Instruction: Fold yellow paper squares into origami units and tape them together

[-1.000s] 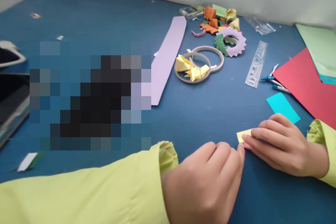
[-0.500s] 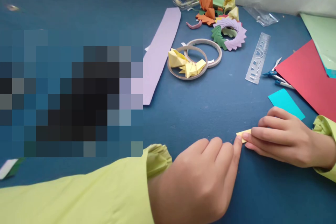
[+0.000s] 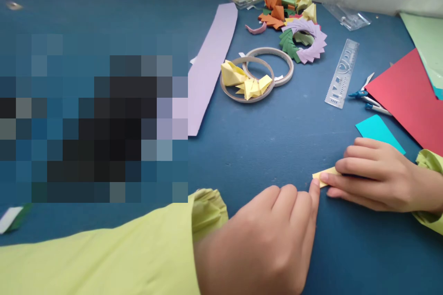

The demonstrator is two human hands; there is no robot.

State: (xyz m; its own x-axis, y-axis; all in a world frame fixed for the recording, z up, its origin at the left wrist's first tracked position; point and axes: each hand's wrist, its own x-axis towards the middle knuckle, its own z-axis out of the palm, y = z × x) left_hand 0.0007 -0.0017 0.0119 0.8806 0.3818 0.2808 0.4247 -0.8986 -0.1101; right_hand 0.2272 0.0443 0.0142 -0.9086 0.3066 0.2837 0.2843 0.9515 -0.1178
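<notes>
Since the earlier frame, the right hand (image 3: pixel 377 177) has been sliding its fingers a little further along the yellow paper piece (image 3: pixel 330 171), while the left forefinger is staying at the piece's end.

The blue table (image 3: pixel 263 147) is carrying everything. A red sheet (image 3: pixel 408 97) and a pale green sheet (image 3: pixel 424 37) are lying at the far right, and a long lilac strip (image 3: pixel 212 64) is stretching up the middle. Beyond it, a lilac-and-green paper wreath (image 3: pixel 320 41) is sitting near two tape rings (image 3: pixel 287 73), one of them cradling folded yellow units (image 3: pixel 249 84). A clear ruler (image 3: pixel 342 73) and a cyan slip (image 3: pixel 377 131) are lying closer to the right hand.

The left hand (image 3: pixel 270 239) is resting loosely curled and holding nothing, only its outstretched forefinger tip pressing the piece's left corner. The right hand is lying nearly flat, fingers pinning the piece to the table rather than gripping it – its thumb is hidden.

Judging by the wreath and the folded units, a good deal of folding is already done – this piece is mid-crease, and the big sheets are lying uncut.
</notes>
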